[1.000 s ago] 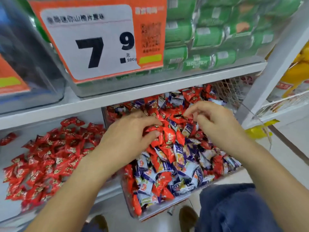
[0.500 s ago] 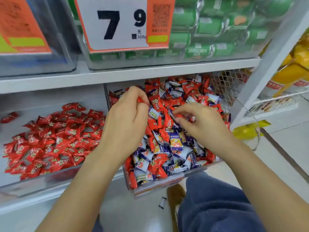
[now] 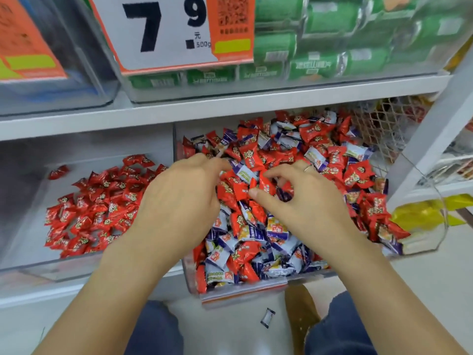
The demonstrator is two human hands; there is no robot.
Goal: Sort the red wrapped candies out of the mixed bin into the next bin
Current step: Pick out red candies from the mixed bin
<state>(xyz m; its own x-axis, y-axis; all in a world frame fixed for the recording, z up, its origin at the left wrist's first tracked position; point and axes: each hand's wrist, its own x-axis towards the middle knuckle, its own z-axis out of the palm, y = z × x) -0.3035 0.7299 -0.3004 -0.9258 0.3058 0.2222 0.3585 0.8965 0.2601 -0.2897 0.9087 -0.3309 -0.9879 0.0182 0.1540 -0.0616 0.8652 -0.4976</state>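
- Both hands are over the mixed bin (image 3: 243,293), a clear bin on the lower shelf, at about 6 o'clock of centre.
- Right hand (image 3: 304,201) pinches a red wrapped candy (image 3: 265,184) between thumb and curled fingers, at the middle of the pile; probably lifting it clear of the purple-and-white candies (image 3: 258,233) mixed in around it.
- Left hand (image 3: 179,201) lies knuckles-up on the bin's left side, fingers curled into the pile near 12 o'clock of the hand. Whether it holds any candy cannot be told, the fingertips are hidden.
- The hands are close together but not touching; red candy sits between them.
- Next bin (image 3: 64,270), at 9 o'clock, holds the sorted red candies (image 3: 94,208) only, one layer spread over its floor. It sits just beside the mixed bin, so the carry should be short.
- Many reds are left in the mixed bin, mostly toward the back and right; my judgement is that the task is partly done.
- White shelf board (image 3: 230,106) runs above; clear bins of green packets (image 3: 332,42) and a price sign (image 3: 163,32) reading 7.9 at 12 o'clock.
- One stray wrapped candy (image 3: 267,317) lies on the pale floor at 6 o'clock, between the person's knees.
- Shop aisle; wire mesh (image 3: 378,131) at 2 o'clock.
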